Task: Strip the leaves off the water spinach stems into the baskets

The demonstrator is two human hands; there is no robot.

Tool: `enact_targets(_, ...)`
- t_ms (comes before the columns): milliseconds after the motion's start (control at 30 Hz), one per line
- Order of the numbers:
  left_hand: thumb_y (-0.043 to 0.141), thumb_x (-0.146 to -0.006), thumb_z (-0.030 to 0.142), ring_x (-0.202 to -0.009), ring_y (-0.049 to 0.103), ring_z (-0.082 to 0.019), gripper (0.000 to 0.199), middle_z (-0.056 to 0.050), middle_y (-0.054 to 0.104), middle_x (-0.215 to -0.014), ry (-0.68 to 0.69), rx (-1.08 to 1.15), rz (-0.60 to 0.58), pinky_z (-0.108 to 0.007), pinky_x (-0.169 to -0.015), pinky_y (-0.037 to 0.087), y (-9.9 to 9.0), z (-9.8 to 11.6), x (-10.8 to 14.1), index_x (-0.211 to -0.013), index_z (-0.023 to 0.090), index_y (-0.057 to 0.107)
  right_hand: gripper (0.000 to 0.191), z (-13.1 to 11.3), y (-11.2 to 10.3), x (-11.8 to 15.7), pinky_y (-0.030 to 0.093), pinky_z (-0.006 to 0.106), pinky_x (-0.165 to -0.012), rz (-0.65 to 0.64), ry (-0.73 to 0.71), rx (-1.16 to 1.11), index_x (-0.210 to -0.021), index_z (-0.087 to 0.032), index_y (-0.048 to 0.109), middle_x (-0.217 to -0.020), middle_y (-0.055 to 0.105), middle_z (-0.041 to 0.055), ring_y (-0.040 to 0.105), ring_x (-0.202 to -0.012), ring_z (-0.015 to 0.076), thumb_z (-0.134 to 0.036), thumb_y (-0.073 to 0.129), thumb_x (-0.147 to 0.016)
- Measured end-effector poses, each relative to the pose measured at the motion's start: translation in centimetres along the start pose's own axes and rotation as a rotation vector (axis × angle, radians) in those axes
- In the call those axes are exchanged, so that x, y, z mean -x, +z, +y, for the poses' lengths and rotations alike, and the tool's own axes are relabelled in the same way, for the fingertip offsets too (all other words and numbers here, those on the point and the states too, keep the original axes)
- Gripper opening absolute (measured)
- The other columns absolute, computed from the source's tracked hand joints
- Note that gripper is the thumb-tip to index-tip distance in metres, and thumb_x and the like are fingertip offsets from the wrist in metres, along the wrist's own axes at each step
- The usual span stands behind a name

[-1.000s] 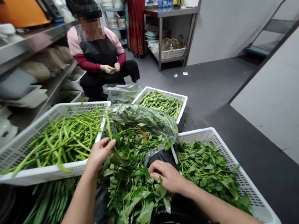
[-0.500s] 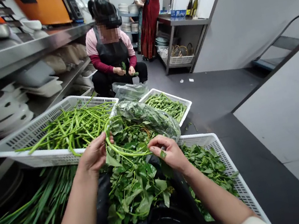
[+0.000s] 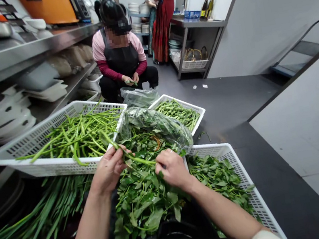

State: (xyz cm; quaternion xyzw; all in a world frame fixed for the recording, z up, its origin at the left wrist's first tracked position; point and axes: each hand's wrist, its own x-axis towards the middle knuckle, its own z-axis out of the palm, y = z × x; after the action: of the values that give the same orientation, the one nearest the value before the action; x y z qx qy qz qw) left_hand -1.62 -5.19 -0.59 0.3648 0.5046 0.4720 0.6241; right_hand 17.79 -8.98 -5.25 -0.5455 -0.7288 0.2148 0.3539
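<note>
Between my two hands stretches a green vegetable stem [image 3: 140,160]. The fingers of my left hand [image 3: 111,169] pinch it near its upper left part, and its end sticks up beyond them. My right hand [image 3: 172,168] is closed around the stem's other end. Below lies a heap of leafy greens [image 3: 151,202] on my lap, partly in a clear plastic bag [image 3: 160,123]. Left of the bag, a white basket [image 3: 48,166] holds bare green stems [image 3: 79,135]. At my right, another white basket [image 3: 249,178] holds leaves [image 3: 224,178].
A smaller basket [image 3: 203,114] of cut green pieces stands beyond the bag. Long green leaves [image 3: 38,221] lie at lower left. A seated person [image 3: 121,56] handles greens opposite. Metal shelves [image 3: 14,58] with dishes run along the left; a hand truck [image 3: 303,46] stands at right.
My left hand has moved right and down along the stem, bringing my hands closer together. My right fingers have closed more tightly. The seated person's hands have come together.
</note>
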Motion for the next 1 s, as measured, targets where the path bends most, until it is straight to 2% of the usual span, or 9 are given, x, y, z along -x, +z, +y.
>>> enact_targets(100,0.076,-0.05,0.05,-0.067,0.061,-0.016,0.045,-0.001,0.064,-0.071,0.036,-0.093,0.03,-0.023,-0.056,0.05,0.0,-0.8,0.9,-0.077,0.019,0.058,0.023,3.2,0.9,-0.6,0.034,0.025,-0.058,0.111,0.339,-0.439,-0.055,-0.019,0.044,-0.056,0.044,-0.0021,0.041,-0.057,0.0128,-0.029,0.044,-0.076)
enact_targets(167,0.076,-0.046,0.056,-0.07,0.061,-0.017,0.051,-0.002,0.065,-0.073,0.034,-0.119,0.037,-0.025,-0.06,0.05,0.1,-1.3,1.2,-0.077,0.018,0.061,0.025,3.7,0.7,-0.7,0.036,0.024,-0.059,0.162,0.418,-0.598,-0.059,-0.02,0.046,-0.058,0.047,-0.0019,0.043,-0.057,0.0124,-0.036,0.043,-0.078)
enact_targets(333,0.076,-0.045,0.058,-0.068,0.059,-0.016,0.051,-0.003,0.064,-0.073,-0.014,-0.106,-0.02,-0.025,-0.06,0.048,0.8,-2.2,1.2,-0.07,0.016,0.062,0.022,-0.2,-0.8,-0.3,0.039,0.024,-0.066,-0.075,0.137,-0.562,-0.078,-0.018,0.054,-0.075,0.057,0.0016,0.051,-0.07,0.0131,-0.036,0.043,-0.084)
enact_targets(500,0.075,-0.05,0.055,-0.067,0.057,-0.015,0.046,-0.002,0.063,-0.072,-0.034,-0.147,-0.113,-0.025,-0.061,0.048,1.5,-2.6,1.7,-0.07,0.016,0.063,0.022,-2.5,0.2,-0.2,0.029,0.021,-0.054,-0.306,-0.01,-0.43,-0.063,-0.018,0.048,-0.057,0.041,-0.0051,0.036,-0.054,0.0083,-0.031,0.048,-0.08)
enact_targets(633,0.072,-0.051,0.055,-0.056,0.049,-0.012,0.042,0.003,0.054,-0.057,0.035,-0.285,-0.006,-0.023,-0.054,0.044,2.4,-3.3,2.3,-0.058,0.016,0.057,0.023,-0.8,2.2,-0.7,0.027,0.021,-0.048,-0.092,0.343,-0.725,-0.058,-0.019,0.044,-0.05,0.037,-0.0061,0.032,-0.047,0.0075,-0.035,0.048,-0.074)
enact_targets(733,0.068,-0.053,0.056,-0.052,0.043,-0.01,0.043,0.006,0.042,-0.05,0.08,-0.355,0.027,-0.022,-0.05,0.041,2.8,-3.6,2.6,-0.051,0.017,0.048,0.025,2.6,1.2,-0.3,0.025,0.021,-0.041,0.083,0.648,-0.886,-0.058,-0.021,0.04,-0.043,0.029,-0.0086,0.026,-0.039,0.0075,-0.042,0.047,-0.07)
enact_targets(833,0.063,-0.058,0.055,-0.049,0.038,-0.009,0.044,0.007,0.035,-0.049,0.099,-0.428,-0.003,-0.021,-0.047,0.036,2.5,-3.5,2.7,-0.049,0.019,0.039,0.026,6.3,-2.5,1.7,0.027,0.021,-0.043,0.137,0.677,-0.758,-0.057,-0.021,0.041,-0.044,0.032,-0.0074,0.028,-0.04,0.0081,-0.042,0.048,-0.07)
enact_targets(867,0.061,-0.06,0.054,-0.048,0.037,-0.009,0.043,0.007,0.035,-0.048,0.097,-0.472,-0.025,-0.021,-0.047,0.034,2.4,-3.5,2.7,-0.049,0.019,0.038,0.025,7.2,-3.9,2.6,0.031,0.022,-0.046,0.108,0.643,-0.573,-0.058,-0.02,0.045,-0.047,0.04,-0.0049,0.035,-0.043,0.0093,-0.04,0.051,-0.07)
enact_targets(1000,0.053,-0.066,0.052,-0.046,0.034,-0.009,0.042,0.006,0.034,-0.046,0.129,-0.653,-0.12,-0.022,-0.046,0.027,2.9,-4.2,2.5,-0.046,0.019,0.038,0.015,6.0,-6.6,5.2,0.041,0.028,-0.069,-0.025,0.374,0.045,-0.081,-0.019,0.061,-0.084,0.064,0.0062,0.056,-0.076,0.0178,-0.031,0.058,-0.074)
